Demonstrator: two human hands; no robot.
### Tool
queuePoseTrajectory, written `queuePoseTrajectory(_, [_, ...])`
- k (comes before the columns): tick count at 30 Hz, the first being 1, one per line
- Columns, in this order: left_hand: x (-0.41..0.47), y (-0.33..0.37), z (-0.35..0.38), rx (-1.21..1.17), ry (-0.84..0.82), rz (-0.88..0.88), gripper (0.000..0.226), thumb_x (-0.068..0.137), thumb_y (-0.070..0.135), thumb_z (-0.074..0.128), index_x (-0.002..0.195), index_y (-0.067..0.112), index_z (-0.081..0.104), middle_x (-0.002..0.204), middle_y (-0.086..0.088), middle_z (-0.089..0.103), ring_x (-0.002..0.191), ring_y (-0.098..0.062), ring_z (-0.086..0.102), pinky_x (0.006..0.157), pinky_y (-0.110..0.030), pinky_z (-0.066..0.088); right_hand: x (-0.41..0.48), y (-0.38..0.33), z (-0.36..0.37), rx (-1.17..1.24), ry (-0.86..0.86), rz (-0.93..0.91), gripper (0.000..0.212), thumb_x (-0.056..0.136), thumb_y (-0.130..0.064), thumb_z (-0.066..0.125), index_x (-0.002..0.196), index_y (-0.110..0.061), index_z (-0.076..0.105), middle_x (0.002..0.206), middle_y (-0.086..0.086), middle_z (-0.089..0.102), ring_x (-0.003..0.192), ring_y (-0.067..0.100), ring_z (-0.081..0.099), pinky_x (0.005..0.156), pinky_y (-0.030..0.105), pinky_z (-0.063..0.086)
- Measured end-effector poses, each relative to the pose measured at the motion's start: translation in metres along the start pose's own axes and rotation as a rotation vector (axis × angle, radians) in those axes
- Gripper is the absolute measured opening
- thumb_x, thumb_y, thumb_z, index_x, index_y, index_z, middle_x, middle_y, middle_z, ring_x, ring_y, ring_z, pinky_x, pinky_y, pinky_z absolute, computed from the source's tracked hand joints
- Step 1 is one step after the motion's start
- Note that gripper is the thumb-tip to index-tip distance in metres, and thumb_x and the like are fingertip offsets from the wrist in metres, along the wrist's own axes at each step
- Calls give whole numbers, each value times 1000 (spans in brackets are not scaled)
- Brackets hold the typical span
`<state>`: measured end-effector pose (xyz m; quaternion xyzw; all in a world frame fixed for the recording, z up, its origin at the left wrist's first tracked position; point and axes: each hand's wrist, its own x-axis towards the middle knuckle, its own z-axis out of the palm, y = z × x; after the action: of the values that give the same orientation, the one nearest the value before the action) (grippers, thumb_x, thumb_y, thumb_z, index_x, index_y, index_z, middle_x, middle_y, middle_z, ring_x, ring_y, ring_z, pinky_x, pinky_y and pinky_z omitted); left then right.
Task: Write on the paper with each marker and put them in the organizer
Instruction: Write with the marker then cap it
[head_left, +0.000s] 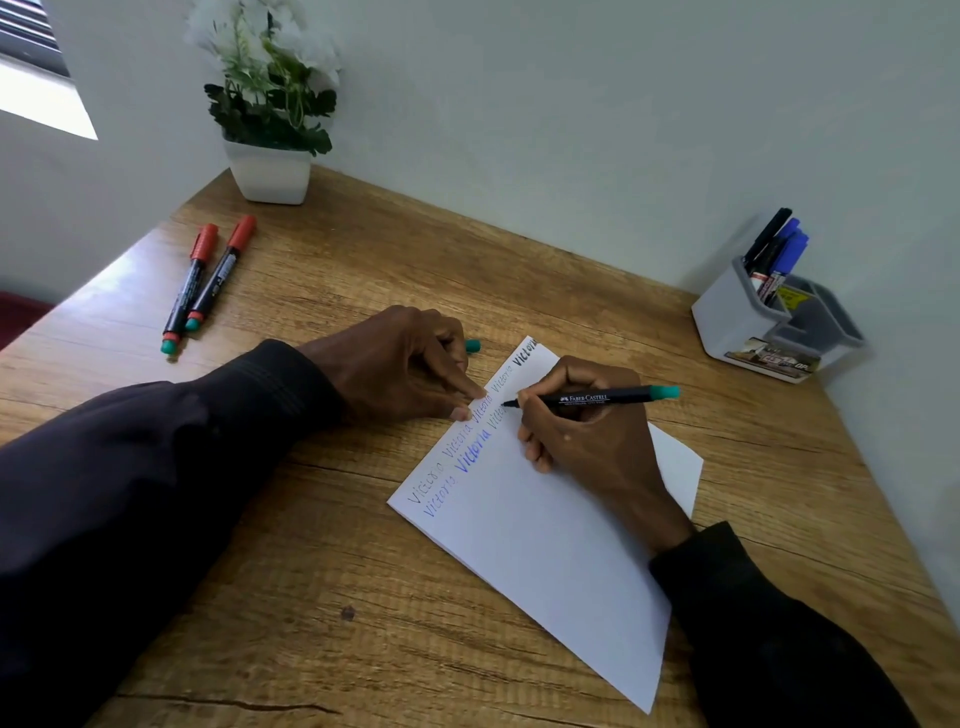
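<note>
The white paper lies slanted on the bench, with a name written on it many times in black and blue. My right hand pinches a black marker, tip on the paper. My left hand is curled, fingertips pressing the paper's edge.

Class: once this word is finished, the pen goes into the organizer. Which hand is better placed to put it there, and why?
The right hand. It already holds the pen, and the organizer stands on its side of the desk. The left hand is pinning the paper, farther away.
</note>
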<state>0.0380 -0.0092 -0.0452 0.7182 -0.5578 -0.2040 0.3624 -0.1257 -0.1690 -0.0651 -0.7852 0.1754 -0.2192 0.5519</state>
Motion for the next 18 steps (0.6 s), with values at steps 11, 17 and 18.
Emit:
queuePoseTrajectory(11, [2, -1, 1, -5, 6, -13, 39, 76, 21, 82, 79, 49, 54, 103, 0, 67, 106, -20, 60, 88, -12, 45, 2, 1, -1, -2, 14, 25, 19, 90, 11, 65, 73, 7, 60, 59, 21, 67, 42, 26, 62, 41, 29, 48])
queuePoseTrajectory(17, [1, -3, 0, 2, -7, 13, 39, 75, 23, 82, 80, 51, 55, 100, 1, 67, 103, -18, 61, 90, -21, 47, 2, 1, -1, -4, 8, -7, 20, 94, 7, 68, 75, 0, 66, 61, 18, 68, 45, 29, 65, 43, 30, 51])
queuePoseTrajectory(18, [2, -3, 0, 3, -7, 15, 39, 76, 23, 82, 80, 51, 55, 101, 1, 67, 103, -18, 61, 90, -21, 46, 2, 1, -1, -6, 15, -7, 20, 94, 7, 68, 76, -1, 66, 62, 17, 69, 45, 29, 66, 43, 30, 52])
